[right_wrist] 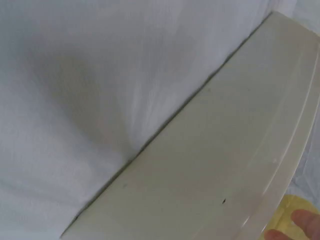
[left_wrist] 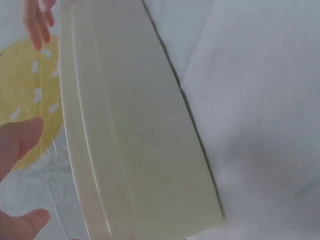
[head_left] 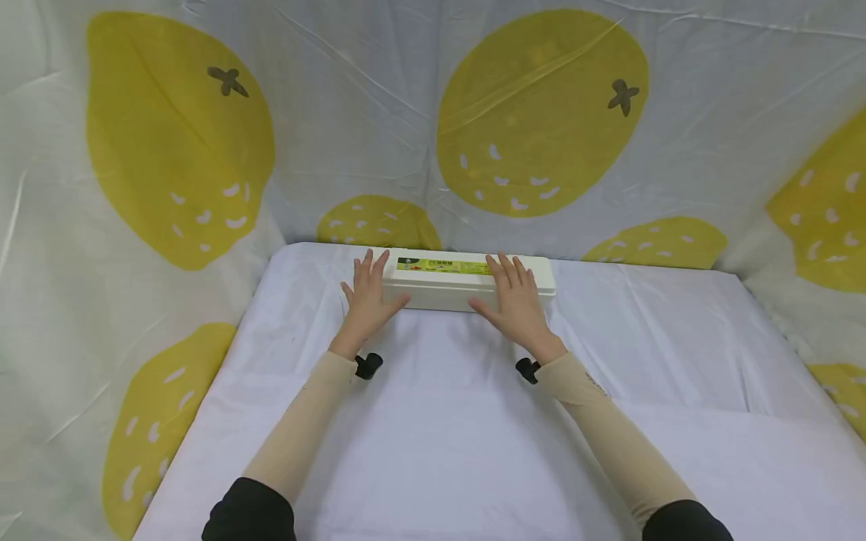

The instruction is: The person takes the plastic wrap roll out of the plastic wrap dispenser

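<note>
A long, cream-white lidded box (head_left: 440, 299) lies lengthwise near the far edge of the table, with a yellow-green label (head_left: 443, 266) on its lid. At its left end is my left hand (head_left: 367, 299), fingers spread and pointing forward. My right hand (head_left: 519, 306) overlaps the lid toward the right end, fingers fanned out over the label's edge. The left wrist view has the box's long front side (left_wrist: 145, 130) filling the middle, with left fingers beyond the lid edge. In the right wrist view, fingertips (right_wrist: 306, 222) appear at the lower right, beside the lid edge.
A white cloth (head_left: 440, 436) covers the table. Behind and at both sides hangs a white curtain (head_left: 352, 113) printed with large yellow lemons. A small black wrist camera (head_left: 368, 366) sits on the left wrist, another black camera (head_left: 527, 370) on the right.
</note>
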Motion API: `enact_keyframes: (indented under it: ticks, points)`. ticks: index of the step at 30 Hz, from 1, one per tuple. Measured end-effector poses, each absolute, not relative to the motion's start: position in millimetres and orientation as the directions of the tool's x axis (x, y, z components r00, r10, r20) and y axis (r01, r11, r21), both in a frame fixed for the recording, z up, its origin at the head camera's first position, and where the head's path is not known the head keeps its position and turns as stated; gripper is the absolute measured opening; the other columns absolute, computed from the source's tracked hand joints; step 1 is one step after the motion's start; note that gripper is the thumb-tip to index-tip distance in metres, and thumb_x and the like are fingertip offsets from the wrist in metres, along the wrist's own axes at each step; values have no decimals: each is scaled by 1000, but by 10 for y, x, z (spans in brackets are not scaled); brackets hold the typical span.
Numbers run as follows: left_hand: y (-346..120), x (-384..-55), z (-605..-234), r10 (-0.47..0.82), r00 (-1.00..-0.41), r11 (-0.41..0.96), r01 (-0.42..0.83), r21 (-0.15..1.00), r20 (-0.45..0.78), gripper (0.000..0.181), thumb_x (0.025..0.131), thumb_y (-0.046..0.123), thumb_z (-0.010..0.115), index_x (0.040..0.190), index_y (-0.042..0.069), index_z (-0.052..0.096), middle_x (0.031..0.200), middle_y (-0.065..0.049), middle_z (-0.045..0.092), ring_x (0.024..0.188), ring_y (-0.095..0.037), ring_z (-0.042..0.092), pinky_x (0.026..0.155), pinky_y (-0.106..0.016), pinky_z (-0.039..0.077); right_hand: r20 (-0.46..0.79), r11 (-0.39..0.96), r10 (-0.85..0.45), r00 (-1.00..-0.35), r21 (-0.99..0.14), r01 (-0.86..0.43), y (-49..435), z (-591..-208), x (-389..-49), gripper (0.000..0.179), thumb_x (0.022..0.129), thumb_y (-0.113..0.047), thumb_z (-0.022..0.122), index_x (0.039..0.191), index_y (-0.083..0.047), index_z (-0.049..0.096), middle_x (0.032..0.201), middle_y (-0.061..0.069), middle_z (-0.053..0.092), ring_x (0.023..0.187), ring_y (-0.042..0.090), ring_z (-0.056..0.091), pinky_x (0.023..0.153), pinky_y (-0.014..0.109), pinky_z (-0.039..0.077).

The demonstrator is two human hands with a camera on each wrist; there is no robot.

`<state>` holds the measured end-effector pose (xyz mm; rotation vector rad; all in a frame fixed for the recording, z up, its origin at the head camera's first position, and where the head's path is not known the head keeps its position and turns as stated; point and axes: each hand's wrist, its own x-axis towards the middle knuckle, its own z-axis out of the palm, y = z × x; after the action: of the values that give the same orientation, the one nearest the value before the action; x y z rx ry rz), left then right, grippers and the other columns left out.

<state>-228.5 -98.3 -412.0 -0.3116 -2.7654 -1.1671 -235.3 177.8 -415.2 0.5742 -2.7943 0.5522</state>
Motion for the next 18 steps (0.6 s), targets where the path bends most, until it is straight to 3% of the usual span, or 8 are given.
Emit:
enact_keyframes:
  ticks: [3,7,12,18]
  points:
    - [-1123,-2339,-4106,89,-984,508,180,842,157,92,85,18,73,153,10,12,157,-18,3,143,-36,-5,107,-63,1,272,824,-386,-882,-328,-462,1854,-4099,-2414,89,88,-45,65,152,-5,18,154,22,17,141,41,9,110,58,6]
    - [-1274,-2374,-4091,51,-998,221,40,974,30,96,84,7,72,154,14,7,158,-11,4,144,-28,2,112,-50,11,229,795,-451,-863,-335,-505,1929,-4010,-2493,95,86,-44,68,153,-4,14,155,21,16,141,41,9,111,55,7]
    - [-1377,-2418,-4120,59,-993,-21,-107,994,-106,96,86,-2,66,154,17,2,159,-7,4,144,-24,3,113,-42,14,236,753,-520,-821,-328,-571,1950,-3902,-2576,100,82,-41,74,152,0,15,154,22,18,140,41,14,112,51,10]
    - [-1404,-2497,-4212,61,-980,-117,-195,974,-189,93,85,-11,58,154,15,1,158,-11,7,144,-25,10,112,-36,20,221,721,-567,-793,-332,-608,1904,-3837,-2669,102,80,-43,76,153,-3,16,155,19,17,140,38,16,111,51,12]
